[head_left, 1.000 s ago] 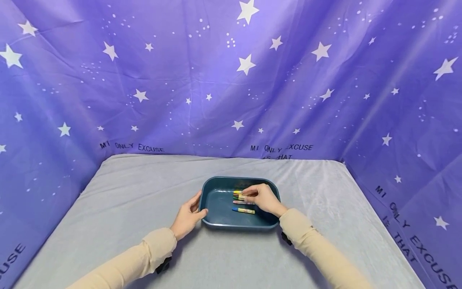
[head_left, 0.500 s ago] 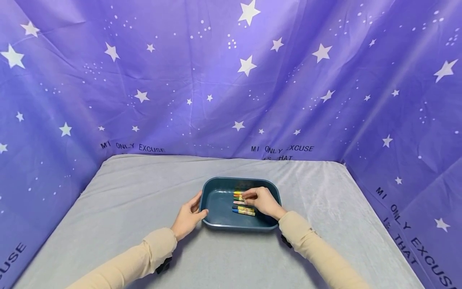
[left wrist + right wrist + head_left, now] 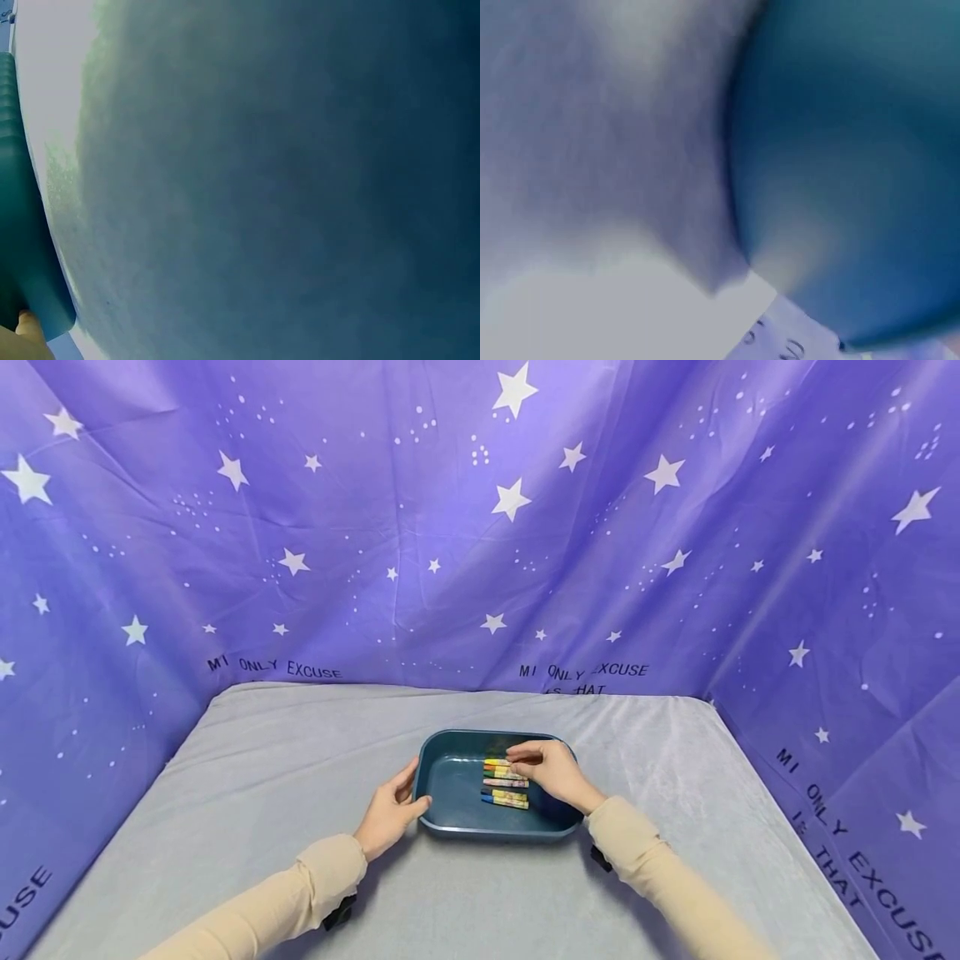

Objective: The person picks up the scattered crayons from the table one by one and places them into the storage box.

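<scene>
A dark teal plastic tray [image 3: 450,756] stands in the middle of the grey cloth, its wall also showing in both wrist views. At its left end my left hand [image 3: 390,810] grips the wall, thumb over the rim and fingers outside. Inside, several crayons lie side by side in a column: yellow [image 3: 495,762], green [image 3: 491,774], pink [image 3: 504,783], a dark one and blue [image 3: 506,801]. My right hand [image 3: 553,770] reaches over the right rim, thumb and fingertips around the yellow crayon's right end, hiding it; whether they pinch it I cannot tell.
A grey cloth [image 3: 300,760] covers the table, with its far edge behind the tray. A purple curtain [image 3: 420,527] with white stars and black lettering encloses the back and sides. The tray's left half shows its bare floor.
A dark crayon has come into view between the pink and blue ones. My right hand has shifted slightly towards the far, yellow end of the column. The left hand has stayed at the tray.
</scene>
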The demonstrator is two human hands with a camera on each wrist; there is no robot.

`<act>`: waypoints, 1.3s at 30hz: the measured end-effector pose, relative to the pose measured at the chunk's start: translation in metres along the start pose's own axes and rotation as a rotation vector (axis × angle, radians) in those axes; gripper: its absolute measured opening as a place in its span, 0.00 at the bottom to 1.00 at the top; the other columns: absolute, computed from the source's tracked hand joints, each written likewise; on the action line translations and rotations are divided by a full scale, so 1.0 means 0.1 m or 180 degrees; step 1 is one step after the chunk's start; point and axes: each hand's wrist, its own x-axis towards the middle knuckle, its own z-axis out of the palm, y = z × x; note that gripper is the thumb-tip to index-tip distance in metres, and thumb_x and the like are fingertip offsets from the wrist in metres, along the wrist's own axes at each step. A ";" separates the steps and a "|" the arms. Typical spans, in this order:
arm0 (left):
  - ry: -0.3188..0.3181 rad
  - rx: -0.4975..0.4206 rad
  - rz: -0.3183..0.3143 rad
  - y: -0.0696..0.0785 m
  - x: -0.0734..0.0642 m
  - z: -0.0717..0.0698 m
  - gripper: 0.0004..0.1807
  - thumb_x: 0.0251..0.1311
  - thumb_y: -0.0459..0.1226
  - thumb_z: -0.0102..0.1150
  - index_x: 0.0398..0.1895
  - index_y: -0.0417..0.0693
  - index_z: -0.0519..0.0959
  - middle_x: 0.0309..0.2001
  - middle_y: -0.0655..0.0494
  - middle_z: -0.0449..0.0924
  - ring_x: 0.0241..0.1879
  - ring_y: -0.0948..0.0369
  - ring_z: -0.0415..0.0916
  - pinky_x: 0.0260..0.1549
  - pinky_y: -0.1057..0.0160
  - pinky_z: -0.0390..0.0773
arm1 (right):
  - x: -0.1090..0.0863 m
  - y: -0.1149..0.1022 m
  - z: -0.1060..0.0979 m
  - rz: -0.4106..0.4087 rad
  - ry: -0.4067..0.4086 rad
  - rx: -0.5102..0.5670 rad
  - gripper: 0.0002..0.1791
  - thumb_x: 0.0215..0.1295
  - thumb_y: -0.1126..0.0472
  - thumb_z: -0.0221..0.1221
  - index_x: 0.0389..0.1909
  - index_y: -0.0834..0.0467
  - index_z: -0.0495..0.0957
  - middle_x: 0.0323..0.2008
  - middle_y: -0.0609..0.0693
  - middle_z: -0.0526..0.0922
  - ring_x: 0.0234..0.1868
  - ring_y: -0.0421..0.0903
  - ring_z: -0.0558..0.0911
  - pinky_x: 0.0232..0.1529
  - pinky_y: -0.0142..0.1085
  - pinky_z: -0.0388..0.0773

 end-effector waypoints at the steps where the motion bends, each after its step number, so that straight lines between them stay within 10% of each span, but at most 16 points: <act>1: -0.0001 -0.0013 -0.0013 -0.01 0.00 0.00 0.39 0.54 0.26 0.57 0.70 0.41 0.53 0.68 0.41 0.55 0.65 0.51 0.59 0.58 0.60 0.67 | -0.02 -0.02 -0.03 -0.0005 0.0006 0.0014 0.15 0.57 0.66 0.60 0.46 0.64 0.80 0.40 0.56 0.84 0.39 0.47 0.83 0.37 0.32 0.81; 22: -0.0005 -0.0020 -0.0063 -0.02 0.01 -0.01 0.38 0.55 0.27 0.57 0.69 0.42 0.54 0.68 0.42 0.55 0.65 0.51 0.59 0.57 0.62 0.69 | -0.75 0.34 -1.02 0.0033 -0.0119 0.0153 0.21 0.56 0.60 0.63 0.48 0.68 0.77 0.44 0.63 0.82 0.40 0.34 0.82 0.42 0.26 0.79; 39: -0.0003 -0.0112 -0.0016 -0.02 0.02 0.00 0.38 0.54 0.26 0.57 0.69 0.40 0.54 0.67 0.40 0.56 0.63 0.50 0.62 0.55 0.63 0.70 | -1.16 0.90 -1.14 -0.0042 -0.0925 0.0409 0.21 0.56 0.67 0.60 0.48 0.76 0.73 0.43 0.68 0.80 0.43 0.41 0.83 0.42 0.26 0.78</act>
